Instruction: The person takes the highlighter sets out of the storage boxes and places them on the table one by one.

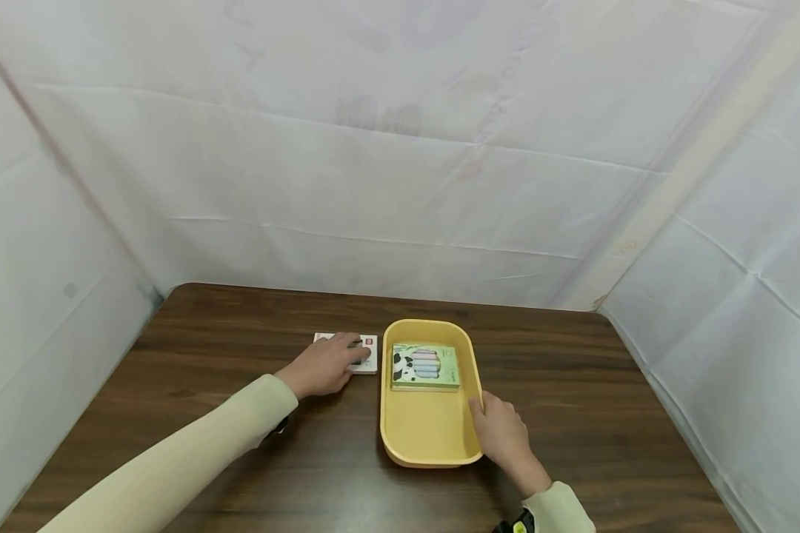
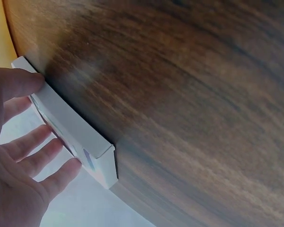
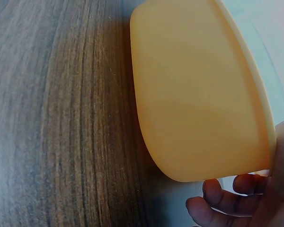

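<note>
Reaching in from about 8 o'clock, with the yellow tray (image 1: 433, 433) taken as the clock's centre, a pale left sleeve (image 1: 187, 455) can be seen stretched over the dark wood-grain counter (image 1: 573, 377). The left grip (image 1: 320, 366), a bare hand btw, is laid on a flat white box (image 1: 371, 363) that's set at roughly 10 o'clock, just beside the tray. That grip is pretty loose: fingertips are rested on the printed top and the thumb is placed by the near edge, kept fairly straight rather than wrapped round.

Next over, inside the tray, a green box (image 1: 427, 366) printed with a panda and coloured sticks is parked flat at the 12 o'clock end.

Then, at 4 o'clock, the tray's rim is firmly held by the right grip (image 1: 503, 429), thumb hooked over the top and fingers bent below the edge outside. Some dark wrist device (image 1: 518, 525) with a yellow-green patch is worn down around 5 o'clock, right by a pale right cuff (image 1: 560, 509).
</note>
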`<action>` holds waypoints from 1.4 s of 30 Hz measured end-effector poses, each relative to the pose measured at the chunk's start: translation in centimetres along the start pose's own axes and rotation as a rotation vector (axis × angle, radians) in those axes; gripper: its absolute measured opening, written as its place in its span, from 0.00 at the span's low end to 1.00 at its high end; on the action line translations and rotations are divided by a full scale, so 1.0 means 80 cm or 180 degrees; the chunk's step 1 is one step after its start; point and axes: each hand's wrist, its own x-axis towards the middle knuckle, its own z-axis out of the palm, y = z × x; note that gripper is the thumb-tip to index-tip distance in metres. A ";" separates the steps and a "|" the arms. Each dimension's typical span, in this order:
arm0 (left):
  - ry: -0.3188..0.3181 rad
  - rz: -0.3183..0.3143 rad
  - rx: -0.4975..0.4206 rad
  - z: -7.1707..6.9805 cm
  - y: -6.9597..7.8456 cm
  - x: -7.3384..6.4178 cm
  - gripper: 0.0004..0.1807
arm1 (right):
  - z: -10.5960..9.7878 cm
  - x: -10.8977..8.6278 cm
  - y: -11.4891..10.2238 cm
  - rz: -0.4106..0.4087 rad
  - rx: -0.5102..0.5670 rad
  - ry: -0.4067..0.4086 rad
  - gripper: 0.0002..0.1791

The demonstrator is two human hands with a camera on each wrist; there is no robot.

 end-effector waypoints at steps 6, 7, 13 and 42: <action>0.0036 0.0029 0.0041 0.000 -0.002 0.001 0.21 | 0.001 0.002 -0.001 -0.0010 0.0003 0.0017 0.17; 0.0032 0.0029 0.0036 0.000 -0.002 0.001 0.21 | 0.001 0.002 -0.002 -0.0006 0.0003 0.0011 0.17; -0.0030 -0.0031 0.0016 -0.003 -0.002 -0.002 0.21 | 0.004 0.004 -0.002 -0.0019 -0.0008 -0.0010 0.16; 0.0092 0.0125 0.0255 -0.029 0.007 0.000 0.24 | 0.002 0.010 -0.006 -0.0054 -0.0028 0.0056 0.17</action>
